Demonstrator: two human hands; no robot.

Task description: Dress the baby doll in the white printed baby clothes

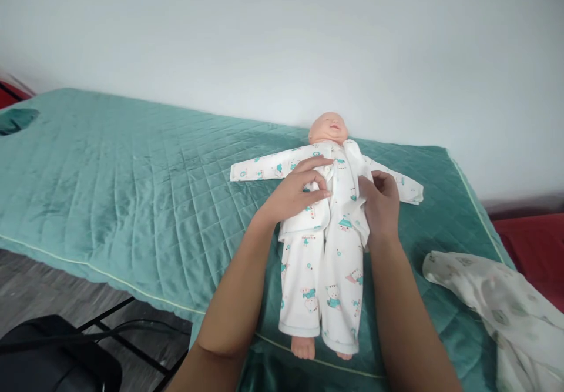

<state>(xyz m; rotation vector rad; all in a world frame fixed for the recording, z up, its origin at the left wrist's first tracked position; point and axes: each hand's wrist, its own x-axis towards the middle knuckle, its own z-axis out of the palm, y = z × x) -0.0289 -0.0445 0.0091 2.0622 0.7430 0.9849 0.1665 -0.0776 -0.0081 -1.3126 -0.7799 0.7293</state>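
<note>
A baby doll (329, 129) lies on its back, head toward the wall, in white printed trousers (341, 280) and a matching long-sleeved shirt (308, 215) whose front lies open. Its sleeves stretch out to both sides and its bare feet poke out below. My left hand (299, 186) rests on the shirt's left front panel, thumb and a finger pinched at its edge, index finger stretched out above. On the other side my right hand (382, 207) is closed on the shirt's right front panel; its fingertips are partly hidden.
A green quilted cover (176, 204) lies over the table, which meets a white wall (264, 39). At the right edge is a crumpled white printed cloth (497, 298), near a red object (533, 251). A black object (57, 351) stands on the floor at lower left.
</note>
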